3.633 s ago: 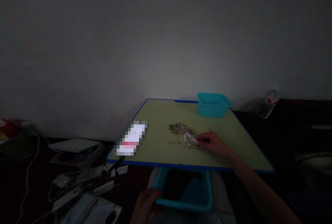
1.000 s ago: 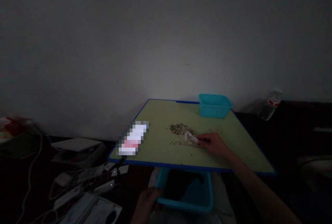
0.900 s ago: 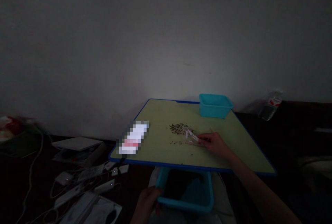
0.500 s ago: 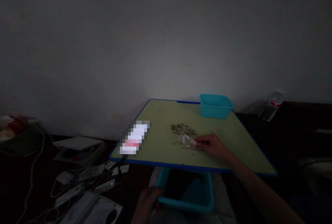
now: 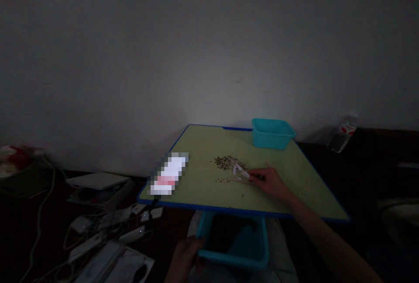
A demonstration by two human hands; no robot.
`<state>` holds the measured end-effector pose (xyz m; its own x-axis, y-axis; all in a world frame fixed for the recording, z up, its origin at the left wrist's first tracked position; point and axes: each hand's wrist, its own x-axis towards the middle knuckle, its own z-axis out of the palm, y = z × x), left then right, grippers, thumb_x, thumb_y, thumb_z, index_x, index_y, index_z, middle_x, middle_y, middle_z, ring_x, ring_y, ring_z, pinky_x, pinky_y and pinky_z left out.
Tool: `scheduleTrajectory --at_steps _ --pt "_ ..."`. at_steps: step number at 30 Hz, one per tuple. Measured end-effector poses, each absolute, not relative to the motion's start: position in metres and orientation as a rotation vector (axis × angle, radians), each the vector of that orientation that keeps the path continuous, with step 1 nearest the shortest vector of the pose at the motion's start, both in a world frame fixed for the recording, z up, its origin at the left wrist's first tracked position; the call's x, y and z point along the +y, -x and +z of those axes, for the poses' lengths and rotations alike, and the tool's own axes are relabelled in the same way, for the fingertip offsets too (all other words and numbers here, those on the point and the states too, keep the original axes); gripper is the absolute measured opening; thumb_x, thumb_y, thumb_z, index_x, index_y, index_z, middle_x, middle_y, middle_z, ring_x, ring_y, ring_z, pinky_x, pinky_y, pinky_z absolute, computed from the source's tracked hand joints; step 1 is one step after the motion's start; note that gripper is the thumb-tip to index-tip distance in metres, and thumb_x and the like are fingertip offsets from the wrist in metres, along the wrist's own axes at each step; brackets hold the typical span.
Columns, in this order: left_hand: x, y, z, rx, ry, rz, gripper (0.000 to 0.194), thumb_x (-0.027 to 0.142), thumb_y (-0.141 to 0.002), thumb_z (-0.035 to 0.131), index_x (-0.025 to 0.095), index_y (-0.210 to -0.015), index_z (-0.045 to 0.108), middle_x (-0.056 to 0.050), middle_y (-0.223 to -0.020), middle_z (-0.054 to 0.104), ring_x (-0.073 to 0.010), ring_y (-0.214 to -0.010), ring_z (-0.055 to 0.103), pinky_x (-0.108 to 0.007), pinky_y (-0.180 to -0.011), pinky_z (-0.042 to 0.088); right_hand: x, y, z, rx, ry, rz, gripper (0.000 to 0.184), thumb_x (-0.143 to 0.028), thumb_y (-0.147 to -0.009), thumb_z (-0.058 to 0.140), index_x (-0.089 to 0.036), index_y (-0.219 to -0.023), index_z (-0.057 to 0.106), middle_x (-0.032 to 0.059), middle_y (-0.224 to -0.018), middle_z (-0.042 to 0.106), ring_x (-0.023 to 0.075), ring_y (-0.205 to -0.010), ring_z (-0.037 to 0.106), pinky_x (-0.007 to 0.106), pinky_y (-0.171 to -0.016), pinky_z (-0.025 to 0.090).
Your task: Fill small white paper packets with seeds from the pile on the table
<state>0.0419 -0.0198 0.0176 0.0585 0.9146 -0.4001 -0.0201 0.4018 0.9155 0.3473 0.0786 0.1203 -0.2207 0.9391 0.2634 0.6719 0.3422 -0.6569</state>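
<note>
My right hand [image 5: 266, 180] is closed on a thin see-through plastic piece with white patches [image 5: 241, 171], held low over the table beside a scatter of small dark beans or seeds [image 5: 227, 162]. A few stray ones lie nearer the front edge. Below that edge, my left hand [image 5: 187, 250] grips the left rim of a turquoise plastic basin [image 5: 233, 259]. A dark mass fills part of this basin, too dim to make out. Most of the left fingers are hidden or in shadow.
The pale table [image 5: 196, 143] has a blue edge. A second turquoise basin [image 5: 271, 134] stands at its back right corner. A blurred-out lit phone [image 5: 169, 176] lies at the left. Cables and power strips [image 5: 87, 246] clutter the floor left; a clear package [image 5: 342, 136] leans at the wall.
My right hand has shifted slightly right, bringing the see-through plastic piece with it. My left hand and the basin it grips stay about where they were.
</note>
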Motion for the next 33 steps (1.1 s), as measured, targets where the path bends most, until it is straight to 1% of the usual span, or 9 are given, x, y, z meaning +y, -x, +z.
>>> scheduleTrajectory --at_steps 3,8,13,18,24,28,33 --pt "-0.020 -0.041 0.018 1.331 -0.895 0.893 0.036 0.046 -0.060 0.062 0.018 -0.039 0.055 0.002 -0.029 0.049 -0.0117 -0.029 0.041 -0.024 -0.034 0.030 0.079 -0.346 0.120 -1.970 1.406 0.523 0.027 -0.029 -0.081 0.052 -0.023 -0.101 0.069 0.0027 -0.092 0.071 0.0170 -0.069 0.062 0.026 -0.062 0.045" --pt "-0.020 -0.041 0.012 1.320 -0.896 0.913 0.037 0.045 -0.062 0.062 0.017 -0.040 0.055 0.002 -0.030 0.050 -0.0123 -0.030 0.043 -0.023 -0.034 0.030 0.077 -0.347 0.122 -1.954 1.395 0.504 0.026 -0.030 -0.081 0.053 -0.022 -0.099 0.070 0.0030 -0.089 0.071 0.0156 -0.063 0.060 0.025 -0.058 0.043" --pt "-0.021 -0.043 0.018 1.303 -0.906 0.901 0.038 0.045 -0.064 0.061 0.017 -0.039 0.055 0.000 -0.030 0.052 -0.0127 -0.030 0.045 -0.024 -0.036 0.031 0.076 -0.347 0.121 -1.951 1.367 0.520 0.023 -0.030 -0.080 0.055 -0.023 -0.094 0.071 0.0017 -0.081 0.071 0.0141 -0.059 0.058 0.024 -0.055 0.042" --pt "-0.020 -0.043 0.020 1.335 -0.900 0.868 0.037 0.046 -0.061 0.062 0.018 -0.039 0.055 0.000 -0.029 0.052 -0.0130 -0.030 0.045 -0.024 -0.037 0.030 0.074 -0.343 0.123 -2.020 1.323 0.595 0.023 -0.029 -0.080 0.054 -0.023 -0.093 0.071 0.0013 -0.083 0.071 0.0143 -0.062 0.059 0.024 -0.056 0.043" --pt "-0.021 -0.042 0.011 1.307 -0.927 0.891 0.038 0.046 -0.064 0.060 0.017 -0.041 0.055 -0.001 -0.031 0.054 -0.0132 -0.030 0.045 -0.024 -0.036 0.029 0.076 -0.344 0.122 -1.985 1.375 0.531 0.024 -0.027 -0.080 0.053 -0.023 -0.095 0.071 0.0018 -0.082 0.071 0.0144 -0.060 0.059 0.025 -0.055 0.043" --pt "-0.023 -0.042 0.015 1.337 -0.916 0.904 0.037 0.045 -0.065 0.061 0.018 -0.041 0.055 0.002 -0.031 0.052 -0.0127 -0.031 0.045 -0.023 -0.037 0.032 0.077 -0.344 0.119 -1.977 1.407 0.500 0.025 -0.028 -0.080 0.054 -0.023 -0.097 0.071 0.0028 -0.086 0.071 0.0152 -0.061 0.060 0.026 -0.057 0.045" --pt "-0.021 -0.041 0.010 1.315 -0.959 0.904 0.037 0.045 -0.065 0.060 0.018 -0.041 0.056 0.001 -0.031 0.053 -0.0136 -0.031 0.047 -0.024 -0.037 0.030 0.079 -0.342 0.118 -2.018 1.390 0.443 0.027 -0.029 -0.081 0.053 -0.025 -0.103 0.069 0.0034 -0.091 0.071 0.0168 -0.070 0.062 0.027 -0.064 0.046"
